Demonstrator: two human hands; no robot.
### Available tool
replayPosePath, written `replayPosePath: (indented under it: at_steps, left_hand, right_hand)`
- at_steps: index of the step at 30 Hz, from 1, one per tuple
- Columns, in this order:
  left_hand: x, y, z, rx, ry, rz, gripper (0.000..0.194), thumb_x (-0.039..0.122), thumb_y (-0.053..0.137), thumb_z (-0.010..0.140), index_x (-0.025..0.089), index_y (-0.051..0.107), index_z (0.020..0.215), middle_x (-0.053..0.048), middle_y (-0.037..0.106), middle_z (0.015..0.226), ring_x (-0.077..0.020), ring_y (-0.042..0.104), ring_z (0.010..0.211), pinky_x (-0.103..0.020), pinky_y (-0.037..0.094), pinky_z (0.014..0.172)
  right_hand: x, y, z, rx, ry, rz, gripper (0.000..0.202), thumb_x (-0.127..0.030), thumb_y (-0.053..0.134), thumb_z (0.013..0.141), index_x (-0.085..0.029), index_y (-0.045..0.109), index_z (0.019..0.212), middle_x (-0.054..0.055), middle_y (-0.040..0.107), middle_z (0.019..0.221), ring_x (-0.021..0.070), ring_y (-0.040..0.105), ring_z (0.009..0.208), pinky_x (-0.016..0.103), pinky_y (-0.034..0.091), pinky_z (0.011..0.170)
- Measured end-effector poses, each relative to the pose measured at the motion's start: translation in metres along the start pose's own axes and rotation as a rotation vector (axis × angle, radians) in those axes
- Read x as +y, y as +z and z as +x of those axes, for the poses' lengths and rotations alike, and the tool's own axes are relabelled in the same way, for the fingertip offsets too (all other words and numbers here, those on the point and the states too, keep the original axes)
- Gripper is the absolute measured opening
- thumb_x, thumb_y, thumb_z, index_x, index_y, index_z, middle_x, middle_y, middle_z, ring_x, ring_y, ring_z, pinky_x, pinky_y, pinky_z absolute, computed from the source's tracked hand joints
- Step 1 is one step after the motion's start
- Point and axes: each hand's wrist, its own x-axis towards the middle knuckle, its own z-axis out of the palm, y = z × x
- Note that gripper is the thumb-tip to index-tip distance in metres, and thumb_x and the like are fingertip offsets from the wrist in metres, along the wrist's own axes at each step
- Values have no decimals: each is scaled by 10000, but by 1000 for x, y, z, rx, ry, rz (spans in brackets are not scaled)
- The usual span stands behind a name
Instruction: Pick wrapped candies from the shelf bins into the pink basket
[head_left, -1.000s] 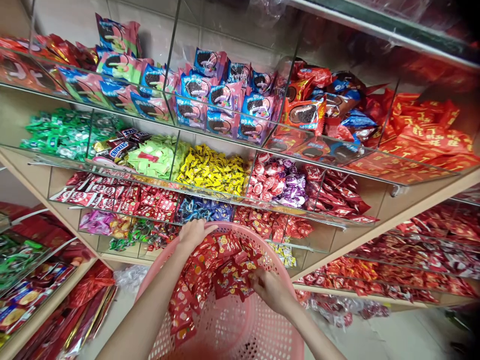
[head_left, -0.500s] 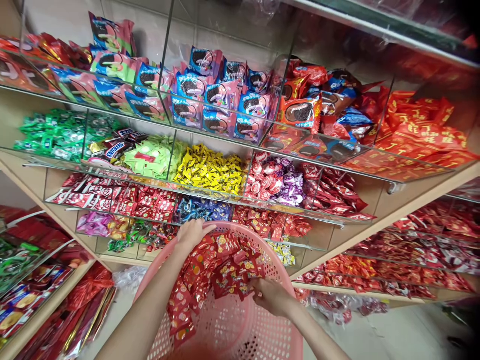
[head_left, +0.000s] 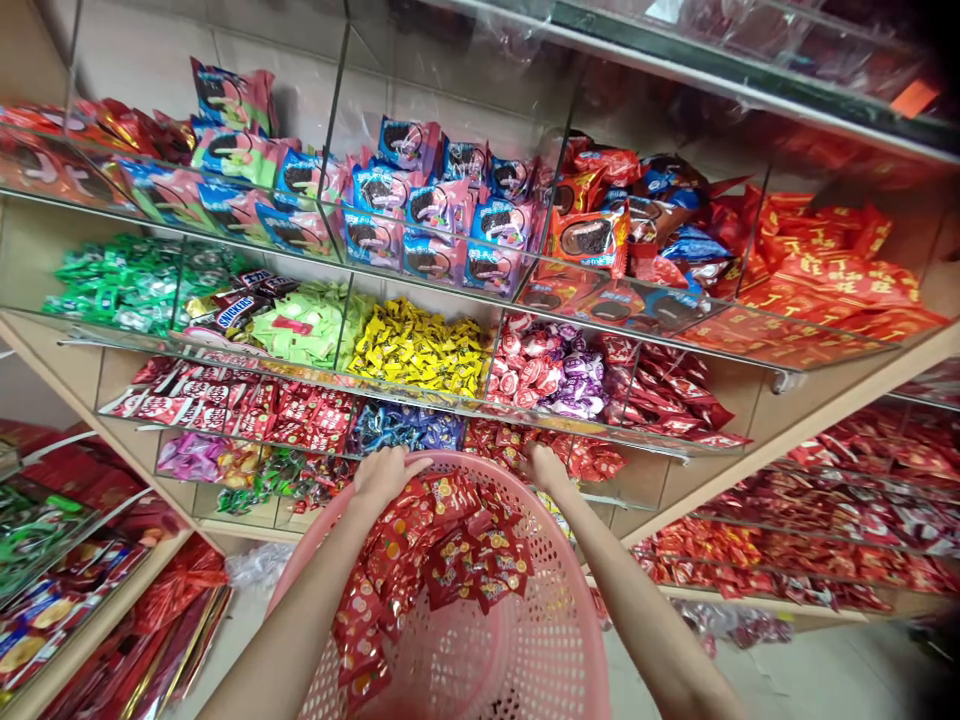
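Observation:
A pink perforated plastic basket (head_left: 592, 640) is tilted toward me, with many red candy packets (head_left: 420, 540) inside, heaped against its far and left sides. My left hand (head_left: 384, 478) is closed on the far rim, the thumb lying along it. Beyond the rim at the right, my right hand (head_left: 547, 468) is by the red orange-print packets (head_left: 499, 440) on a low shelf. Its fingertips are hidden, so I cannot tell whether it holds any.
Glass-divided shelves rise ahead with yellow candies (head_left: 420, 350), green wrapped candies (head_left: 112, 285), blue-and-pink cookie packs (head_left: 367, 235) and orange-red packets (head_left: 832, 260). Another rack (head_left: 45, 620) stands at the left. Red packets (head_left: 810, 510) fill shelves at the right.
My right hand has left the packets inside the basket and moved up and forward past the rim to the low shelf. My left hand keeps its hold.

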Motion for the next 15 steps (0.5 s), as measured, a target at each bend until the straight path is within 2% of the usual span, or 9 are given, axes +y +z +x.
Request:
replayPosePath:
  at_steps: [3, 6, 15]
  left_hand:
    - [0, 1, 0, 20, 10, -3, 761, 745, 143, 689, 179, 605, 902, -132, 646, 830, -303, 599, 834, -379, 440, 694]
    - [-1, 3, 1, 27, 9, -1, 761, 751, 141, 681, 181, 605, 879, -133, 647, 830, -305, 601, 832, -387, 444, 691]
    - [-1, 2, 1, 11, 10, 8, 798, 774, 133, 657, 196, 605, 940, -136, 651, 849, -314, 599, 837, -398, 442, 691]
  right_hand:
    - [-5, 14, 15, -71, 35, -56, 330, -356, 563, 734, -134, 561, 978, 166, 596, 1014, 239, 584, 913, 275, 414, 694]
    - [-8, 21, 22, -101, 67, -70, 398, -371, 602, 699, -114, 563, 999, 179, 602, 1004, 261, 587, 918, 300, 432, 702]
    - [-3, 23, 23, -125, 98, -84, 445, -433, 582, 703, -107, 580, 1007, 206, 587, 1030, 261, 575, 956, 296, 429, 742]
